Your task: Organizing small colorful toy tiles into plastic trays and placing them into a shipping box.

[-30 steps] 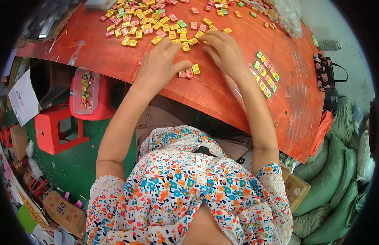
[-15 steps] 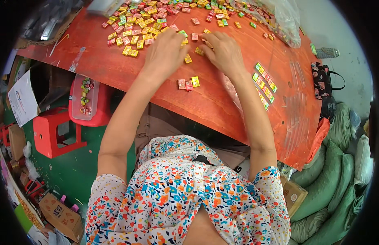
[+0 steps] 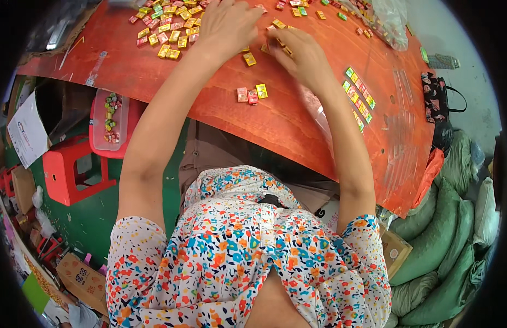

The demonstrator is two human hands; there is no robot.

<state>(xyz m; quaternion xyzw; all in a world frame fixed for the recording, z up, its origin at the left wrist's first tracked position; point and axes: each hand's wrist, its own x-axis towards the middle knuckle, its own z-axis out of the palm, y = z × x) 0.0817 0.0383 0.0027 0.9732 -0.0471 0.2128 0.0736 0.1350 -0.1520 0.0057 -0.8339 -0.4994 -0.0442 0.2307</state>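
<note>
My left hand reaches over the far part of the red tabletop, at the right side of a spread of small yellow, red and green boxes. Its fingers look spread, their tips close to the top edge of the view. My right hand is lower and to the right, with thumb and forefinger apart around a few small yellow boxes on the table. A single yellow box lies between the hands. Nearer me stand three small boxes side by side, two red and one yellow.
Neat rows of small boxes lie at right, beside clear plastic strips. A clear bag sits at the far right. Left of the red table stand a red stool and a plastic tub. Green sacks are piled at right.
The view has shifted so that the table sits higher in it. My left hand has reached farther over the table; my right hand stays by the same yellow boxes.
</note>
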